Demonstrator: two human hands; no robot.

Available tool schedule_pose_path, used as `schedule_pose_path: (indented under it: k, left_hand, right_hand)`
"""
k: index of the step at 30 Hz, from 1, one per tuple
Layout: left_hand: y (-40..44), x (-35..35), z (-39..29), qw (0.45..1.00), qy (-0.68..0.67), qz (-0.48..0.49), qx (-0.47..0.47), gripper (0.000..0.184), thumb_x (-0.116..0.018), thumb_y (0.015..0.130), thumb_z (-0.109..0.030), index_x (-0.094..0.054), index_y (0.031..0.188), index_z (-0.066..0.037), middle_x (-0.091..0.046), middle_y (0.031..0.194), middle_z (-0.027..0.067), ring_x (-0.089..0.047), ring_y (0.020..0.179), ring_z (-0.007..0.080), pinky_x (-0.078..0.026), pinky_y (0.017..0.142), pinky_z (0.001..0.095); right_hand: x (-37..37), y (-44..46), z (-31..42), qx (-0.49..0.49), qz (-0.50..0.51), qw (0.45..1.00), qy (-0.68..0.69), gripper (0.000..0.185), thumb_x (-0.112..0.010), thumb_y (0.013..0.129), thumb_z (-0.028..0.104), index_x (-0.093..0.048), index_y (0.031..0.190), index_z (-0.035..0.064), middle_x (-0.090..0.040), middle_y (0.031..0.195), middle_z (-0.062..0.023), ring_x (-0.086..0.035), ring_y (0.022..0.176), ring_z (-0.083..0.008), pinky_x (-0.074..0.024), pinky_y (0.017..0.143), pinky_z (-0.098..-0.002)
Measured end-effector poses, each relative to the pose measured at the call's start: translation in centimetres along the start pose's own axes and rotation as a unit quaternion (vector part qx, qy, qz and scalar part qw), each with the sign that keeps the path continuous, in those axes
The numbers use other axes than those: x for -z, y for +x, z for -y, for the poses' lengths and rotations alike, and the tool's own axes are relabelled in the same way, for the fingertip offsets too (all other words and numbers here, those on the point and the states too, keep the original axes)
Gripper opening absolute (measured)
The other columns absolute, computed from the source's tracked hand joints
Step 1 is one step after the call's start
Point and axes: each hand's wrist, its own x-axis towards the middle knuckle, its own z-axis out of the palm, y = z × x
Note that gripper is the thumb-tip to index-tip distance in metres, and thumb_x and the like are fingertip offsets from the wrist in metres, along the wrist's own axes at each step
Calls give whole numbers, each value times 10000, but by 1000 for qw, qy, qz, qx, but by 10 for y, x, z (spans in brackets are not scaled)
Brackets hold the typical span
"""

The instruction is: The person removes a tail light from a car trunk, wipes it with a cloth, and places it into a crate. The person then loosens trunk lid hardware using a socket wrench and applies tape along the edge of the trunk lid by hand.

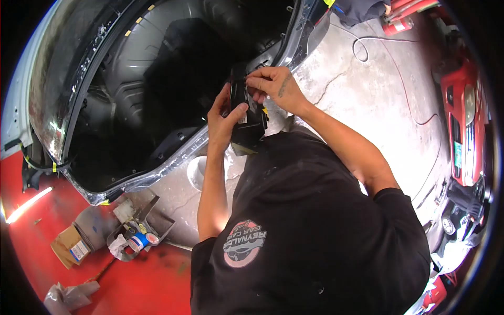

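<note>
My left hand (223, 118) is wrapped round a black box-shaped part (254, 116), its thumb lying across the near face by a small pale label. My right hand (272, 88) is at the upper end of this part, thumb and fingertips pinched together. What sits between those fingertips is too small to make out. A yellow bit shows at the part's right side. Both hands are in front of my body, by the edge of an open car compartment (136, 58) with a bare, dark interior.
Plastic film lines the car's rim (173, 157). A cardboard box (70, 247), a blue-labelled roll (139, 241) and crumpled plastic (71, 296) lie lower left. A cable (404, 79) runs over the pale floor. A red car (463, 121) stands to the right, a red cylinder (398, 26) at the top.
</note>
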Motion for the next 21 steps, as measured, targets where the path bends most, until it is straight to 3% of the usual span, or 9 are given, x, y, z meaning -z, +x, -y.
schedule_pose_path:
  k: [9, 17, 21]
  left_hand:
    - [-2, -13, -8, 999, 49, -8, -8, 888, -868, 816, -244, -446, 1537, 58, -651, 1335, 177, -627, 1188, 213, -469, 1053, 340]
    - [-2, -13, -11, 998, 44, -14, -33, 911, -868, 811, -244, -427, 1551, 53, -622, 1387, 185, -614, 1241, 229, -460, 1076, 352]
    - [-4, -16, -19, 999, 36, -6, -24, 914, -871, 808, -241, -426, 1550, 53, -619, 1394, 184, -617, 1236, 227, -463, 1076, 356]
  right_hand:
    - [-2, -11, -3, 10, -71, 997, 16, 179, -708, 959, 95, -703, 1054, -58, -724, 825, -99, -699, 707, -139, -567, 662, -266]
    - [2, -21, -1, 72, -41, 996, 42, 216, -678, 974, 50, -680, 1149, -78, -752, 947, -133, -731, 821, -169, -591, 754, -280]
    - [8, -19, -1, 51, -28, 998, 33, 231, -672, 981, 50, -675, 1166, -86, -757, 981, -146, -737, 846, -178, -594, 783, -285]
